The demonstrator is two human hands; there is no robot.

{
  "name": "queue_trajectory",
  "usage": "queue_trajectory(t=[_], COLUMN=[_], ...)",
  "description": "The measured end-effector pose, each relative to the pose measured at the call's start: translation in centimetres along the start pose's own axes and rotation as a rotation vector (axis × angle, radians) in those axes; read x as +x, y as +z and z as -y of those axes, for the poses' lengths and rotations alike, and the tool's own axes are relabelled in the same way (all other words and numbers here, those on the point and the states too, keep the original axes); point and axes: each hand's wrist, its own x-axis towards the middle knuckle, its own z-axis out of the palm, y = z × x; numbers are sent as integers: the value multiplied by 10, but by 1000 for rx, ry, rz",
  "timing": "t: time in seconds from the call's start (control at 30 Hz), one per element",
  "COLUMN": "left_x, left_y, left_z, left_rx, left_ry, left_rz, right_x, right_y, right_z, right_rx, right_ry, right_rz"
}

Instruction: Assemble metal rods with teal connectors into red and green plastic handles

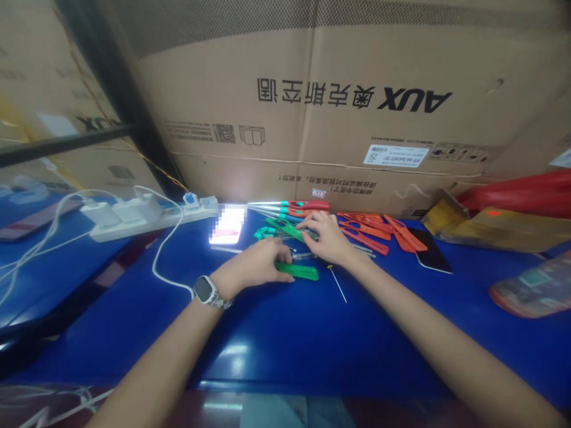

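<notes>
My left hand [263,261], with a watch on its wrist, has its fingers closed on the end of a green plastic lighter handle half [301,271] just above the blue table. Farther back, my right hand [328,238] bends its fingers and thumb onto another green lighter handle piece [285,227]. Between the hands lie small metal and clear parts [303,256], partly hidden. A thin metal rod with a yellow end [338,284] rests in front of them. Small teal pieces [264,232] lie behind my left hand.
Long-necked lighters [307,205] lie at the back beside orange-red handle halves [372,229]. A lit phone [226,224] is left, a dark phone [432,252] right. Left stands a power strip [134,223] with white cables. A large cardboard box [339,137] closes off the back.
</notes>
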Motion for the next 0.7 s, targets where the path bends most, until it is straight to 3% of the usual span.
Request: queue_trajectory(t=[0.17, 0.33, 0.5, 0.7], left_x=[1, -6, -8, -6], left_y=[-4, -22, -24, -20], left_z=[3, 26, 44, 43], left_rx=[-38, -102, -81, -64], left_ry=[-6, -124, -217, -203], left_rz=[-15, -118, 7, -2], right_x=[-22, -11, -5, -1], right_y=[-14, -15, -10, -9], right_z=[12, 12, 3, -6], right_rx=[13, -87, -136, -131], right_ry=[30, 20, -5, 9], right_rz=[189, 370, 315, 267])
